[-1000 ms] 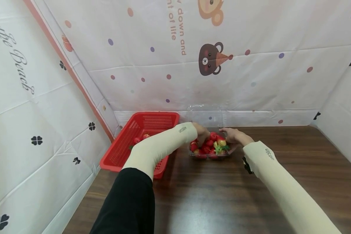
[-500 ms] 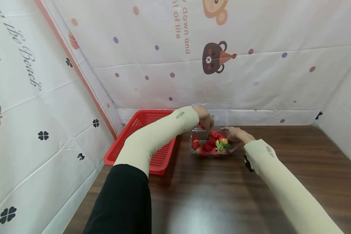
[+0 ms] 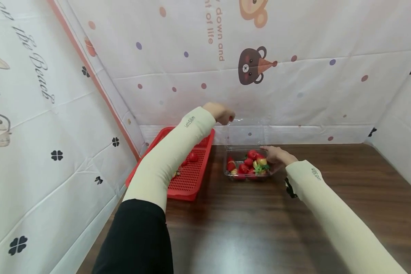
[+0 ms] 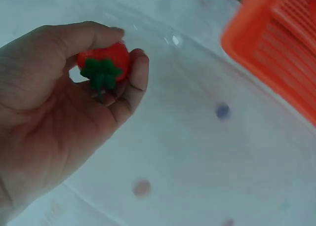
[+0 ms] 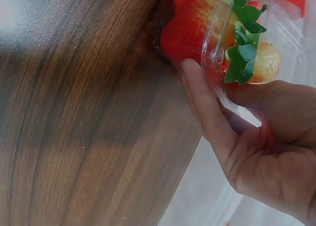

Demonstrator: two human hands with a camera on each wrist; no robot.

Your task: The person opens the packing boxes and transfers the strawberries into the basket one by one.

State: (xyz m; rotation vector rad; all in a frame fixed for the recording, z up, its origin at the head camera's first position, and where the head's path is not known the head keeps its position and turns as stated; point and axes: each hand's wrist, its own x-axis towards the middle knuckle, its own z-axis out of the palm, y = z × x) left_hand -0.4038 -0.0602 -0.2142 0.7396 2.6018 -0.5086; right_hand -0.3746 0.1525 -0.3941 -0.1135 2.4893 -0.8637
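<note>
My left hand [image 3: 219, 113] is raised in front of the back wall, between the red basket and the clear plastic box. In the left wrist view its thumb and curled fingers pinch a red strawberry [image 4: 112, 57] with a green leafy cap. My right hand [image 3: 278, 156] grips the right side of the clear plastic box [image 3: 237, 155], its fingers over the rim and along the outer wall. Several strawberries [image 3: 249, 162] lie in the box, one pale yellow with green leaves at the right. The box's clear lid [image 3: 248, 133] stands up at the back.
A red perforated basket [image 3: 188, 195] stands left of the box, partly hidden by my left sleeve. Some strawberries [image 3: 193, 157] lie in it. Both are on a dark wooden table [image 3: 239, 228], enclosed by printed white cloth walls [image 3: 178, 102].
My left hand has come out of the box with a strawberry, rising and moving left toward the basket. A gap shows in the box's back left. The right hand has kept its hold.
</note>
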